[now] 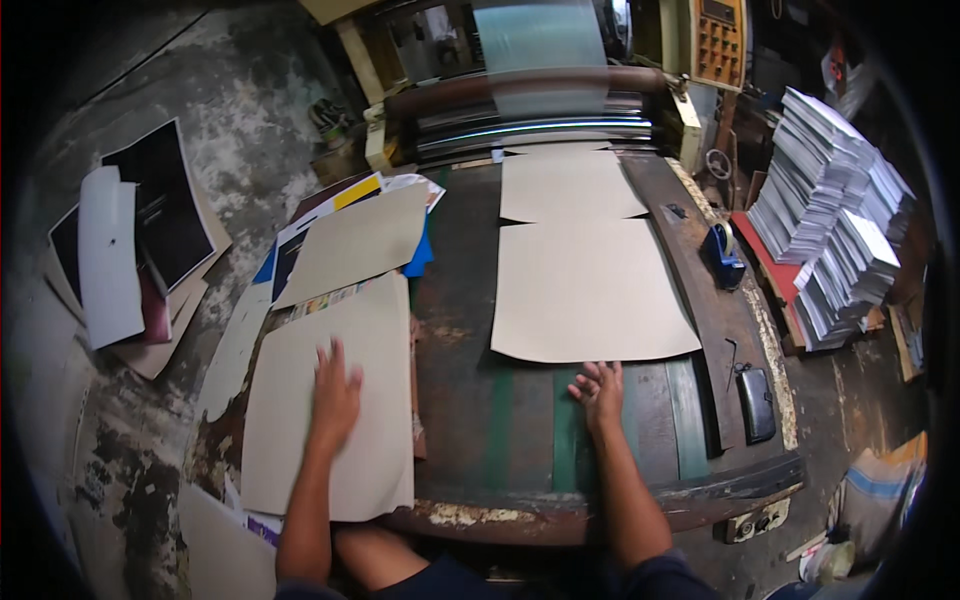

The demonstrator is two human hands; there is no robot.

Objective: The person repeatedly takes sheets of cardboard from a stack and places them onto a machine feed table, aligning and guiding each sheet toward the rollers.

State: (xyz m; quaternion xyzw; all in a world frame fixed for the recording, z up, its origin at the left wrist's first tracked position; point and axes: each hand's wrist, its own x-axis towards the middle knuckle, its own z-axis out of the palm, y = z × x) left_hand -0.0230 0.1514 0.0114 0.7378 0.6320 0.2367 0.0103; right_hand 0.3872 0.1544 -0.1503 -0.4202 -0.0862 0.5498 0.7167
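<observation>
Bench [480,400] is a worn green-and-rust feed table running away from the person toward a roller machine [530,100] at the far end. Biggest sheet in play: tan board sheet [590,290] lying flat on the bench, right of centre, long axis pointing straight at the rollers, near edge just beyond the right hand [600,385]. A second tan sheet [570,185] sits ahead of it, edges touching or slightly overlapped, far end at the roller mouth. Left stack of tan sheets [370,400] overhangs the bench's left edge, long axis also roughly toward the machine, slightly skewed to the right at the top. Left hand [335,385] rests flat on that stack, fingers spread wide, gripping nothing. Right hand lies palm down, fingers loosely together, fingertips at or just short of the big sheet's near edge; can't tell if they touch; holding nothing. Handling call: sheets look thin, light, semi-stiff card, likely to flex and sag if lifted one-handed, and to slide easily on one another. Best to push flat by the near edge, or lift at two corners on a short side. A blue tape dispenser [722,255] sits on the bench's right rail, a small dark pouch-like thing [755,400] nearer. Stacks of white printed sheets [830,220] stand well off right.
</observation>
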